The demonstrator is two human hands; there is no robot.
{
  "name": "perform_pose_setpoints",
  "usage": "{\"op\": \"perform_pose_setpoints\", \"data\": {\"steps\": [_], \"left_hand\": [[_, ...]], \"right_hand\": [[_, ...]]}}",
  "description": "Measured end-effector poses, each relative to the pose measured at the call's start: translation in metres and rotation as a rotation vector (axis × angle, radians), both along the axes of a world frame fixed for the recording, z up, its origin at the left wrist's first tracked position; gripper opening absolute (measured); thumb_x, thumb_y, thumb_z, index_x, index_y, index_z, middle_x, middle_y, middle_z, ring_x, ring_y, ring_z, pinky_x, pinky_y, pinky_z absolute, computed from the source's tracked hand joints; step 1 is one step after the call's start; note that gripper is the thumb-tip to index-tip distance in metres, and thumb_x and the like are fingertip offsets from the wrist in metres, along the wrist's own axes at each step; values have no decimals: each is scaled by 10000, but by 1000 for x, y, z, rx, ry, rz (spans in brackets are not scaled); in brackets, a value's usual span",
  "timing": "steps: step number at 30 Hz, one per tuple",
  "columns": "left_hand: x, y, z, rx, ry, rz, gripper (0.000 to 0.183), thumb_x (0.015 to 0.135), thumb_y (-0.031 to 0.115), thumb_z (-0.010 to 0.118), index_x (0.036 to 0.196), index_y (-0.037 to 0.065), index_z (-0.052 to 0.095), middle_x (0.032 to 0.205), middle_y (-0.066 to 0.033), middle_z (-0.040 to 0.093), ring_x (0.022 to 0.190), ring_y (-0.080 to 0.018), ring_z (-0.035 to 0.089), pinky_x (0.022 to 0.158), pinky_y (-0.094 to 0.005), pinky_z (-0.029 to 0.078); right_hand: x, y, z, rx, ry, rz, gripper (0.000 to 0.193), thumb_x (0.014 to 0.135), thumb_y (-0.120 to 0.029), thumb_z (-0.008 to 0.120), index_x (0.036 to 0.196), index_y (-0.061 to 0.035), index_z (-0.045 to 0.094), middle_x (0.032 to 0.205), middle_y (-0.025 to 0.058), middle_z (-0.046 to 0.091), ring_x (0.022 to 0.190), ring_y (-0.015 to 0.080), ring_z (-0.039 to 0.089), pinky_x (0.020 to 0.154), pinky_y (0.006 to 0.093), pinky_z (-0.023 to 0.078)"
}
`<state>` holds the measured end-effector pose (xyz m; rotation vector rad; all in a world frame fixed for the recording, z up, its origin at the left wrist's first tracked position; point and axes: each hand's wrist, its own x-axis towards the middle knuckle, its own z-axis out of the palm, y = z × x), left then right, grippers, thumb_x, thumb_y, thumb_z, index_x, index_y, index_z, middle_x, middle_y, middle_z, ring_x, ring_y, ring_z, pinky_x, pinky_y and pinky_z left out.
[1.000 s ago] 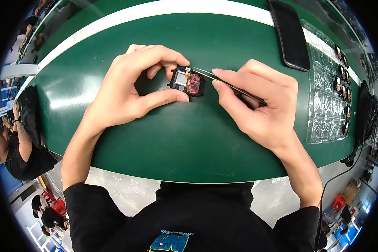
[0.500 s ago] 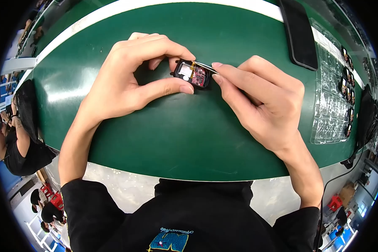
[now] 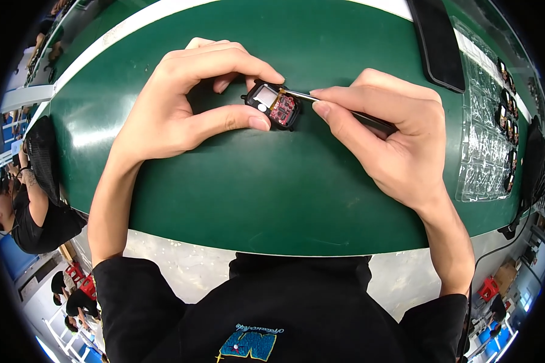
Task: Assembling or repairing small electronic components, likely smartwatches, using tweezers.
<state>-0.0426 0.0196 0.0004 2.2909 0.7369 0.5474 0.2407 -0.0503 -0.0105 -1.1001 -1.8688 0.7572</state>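
Observation:
Between the thumb and forefinger of my left hand (image 3: pixel 188 100) is a small open black electronic device (image 3: pixel 274 106), held at its edges just over the green table. Its inside shows a silvery rectangular part, a white round spot, a reddish circuit board and a yellowish strip. My right hand (image 3: pixel 387 130) is closed around a pair of metal tweezers (image 3: pixel 301 95) with a dark rear part. The tweezers' tips reach the device's upper right edge beside the yellowish strip; whether they grip anything there is too small to tell.
A black phone-like slab (image 3: pixel 439 48) lies at the far right. Beside it, a clear plastic tray (image 3: pixel 481 139) holds several small dark devices along its right side. Black mesh objects sit at the table's left (image 3: pixel 42 157) and right ends. At the left, another person (image 3: pixel 33 202) sits.
The device has turned slightly clockwise in my left hand. My right hand has shifted right and rolled, so more of the tweezers shows. The whole view has moved a little.

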Motion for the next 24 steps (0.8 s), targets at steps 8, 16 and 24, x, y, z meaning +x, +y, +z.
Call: {"op": "perform_pose_setpoints", "data": {"steps": [8, 16, 24], "left_hand": [[3, -2, 2, 35, 16, 0, 522, 762, 258, 976, 1211, 43, 820, 995, -43, 750, 797, -181, 521, 849, -335, 419], [4, -2, 2, 105, 20, -49, 440, 810, 270, 960, 1162, 52, 811, 983, -40, 763, 818, -191, 602, 800, -337, 419], [6, -3, 3, 105, 21, -45, 452, 790, 251, 968, 1163, 52, 807, 985, -43, 761, 816, -189, 600, 811, -338, 425]], "right_hand": [[0, 0, -2, 12, -5, 15, 164, 901, 42, 852, 1062, 23, 868, 696, 30, 629, 588, 78, 515, 529, 278, 341], [-1, -1, -2, 28, -9, -1, 173, 886, 54, 847, 1055, 24, 867, 679, 27, 614, 575, 79, 510, 522, 282, 337], [0, -3, 0, 61, -26, 13, 157, 875, 70, 830, 1024, 35, 864, 669, 29, 607, 563, 80, 516, 511, 283, 327]]}}
